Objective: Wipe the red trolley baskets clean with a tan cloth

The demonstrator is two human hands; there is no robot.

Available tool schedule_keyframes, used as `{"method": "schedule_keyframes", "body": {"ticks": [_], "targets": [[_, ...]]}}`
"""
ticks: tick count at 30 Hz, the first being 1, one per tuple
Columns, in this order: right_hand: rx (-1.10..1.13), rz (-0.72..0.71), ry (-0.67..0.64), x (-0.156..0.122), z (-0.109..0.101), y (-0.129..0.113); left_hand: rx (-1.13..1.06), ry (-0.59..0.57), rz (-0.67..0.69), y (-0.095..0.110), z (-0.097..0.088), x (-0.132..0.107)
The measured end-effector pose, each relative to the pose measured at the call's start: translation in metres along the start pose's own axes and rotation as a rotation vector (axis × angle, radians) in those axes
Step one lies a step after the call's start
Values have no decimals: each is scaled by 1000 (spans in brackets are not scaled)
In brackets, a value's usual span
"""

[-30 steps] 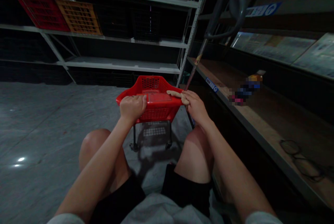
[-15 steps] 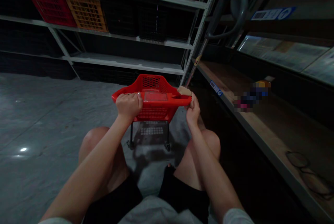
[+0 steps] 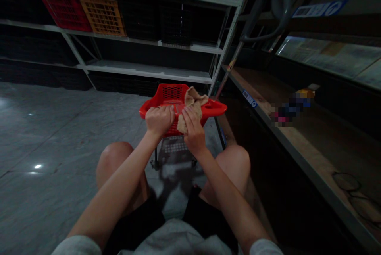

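Between my knees stands a small red shopping cart (image 3: 172, 93) with a mesh basket and dark legs on casters. My left hand (image 3: 160, 121) is closed around the left part of its handle. A tan cloth (image 3: 190, 95) drapes over the handle right of centre, its upper end loose and folded above the bar. My right hand (image 3: 193, 128) presses the cloth against the handle, fingers wrapped over it. The handle's right end is bare, and the middle of the bar is partly hidden by my hands and the cloth.
Ahead runs a white metal rack (image 3: 154, 70) with a red crate (image 3: 65, 11), a yellow crate (image 3: 102, 16) and dark crates. At right, a wooden shelf (image 3: 309, 140) holds eyeglasses (image 3: 347, 181) and a pixelated item (image 3: 293, 106). A grey loop handle (image 3: 285, 9) rises near the rack's corner.
My right hand has moved left with the cloth, from the handle's right end towards its middle. My left hand keeps its hold; the cart appears slightly farther right and turned.
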State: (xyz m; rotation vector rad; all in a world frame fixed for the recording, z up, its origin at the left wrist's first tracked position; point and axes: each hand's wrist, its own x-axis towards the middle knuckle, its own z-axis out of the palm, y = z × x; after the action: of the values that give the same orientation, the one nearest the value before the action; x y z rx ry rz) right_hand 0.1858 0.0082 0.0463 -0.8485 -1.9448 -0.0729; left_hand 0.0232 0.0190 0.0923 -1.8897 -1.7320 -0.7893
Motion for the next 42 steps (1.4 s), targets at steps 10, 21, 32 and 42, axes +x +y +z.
{"method": "schedule_keyframes", "body": {"ticks": [10,21,32,42], "targets": [[125,71,-104,28,-25,19,-369,35,210,11,-34,13],[-360,-1,-401,31,-75,73,-15,-194,601,4,-22,16],[-392,4,-280,23,-45,75,62,-162,515,24,-22,3],[-351,-33,-281,13,-75,103,-6,-126,617,35,-15,5]]}}
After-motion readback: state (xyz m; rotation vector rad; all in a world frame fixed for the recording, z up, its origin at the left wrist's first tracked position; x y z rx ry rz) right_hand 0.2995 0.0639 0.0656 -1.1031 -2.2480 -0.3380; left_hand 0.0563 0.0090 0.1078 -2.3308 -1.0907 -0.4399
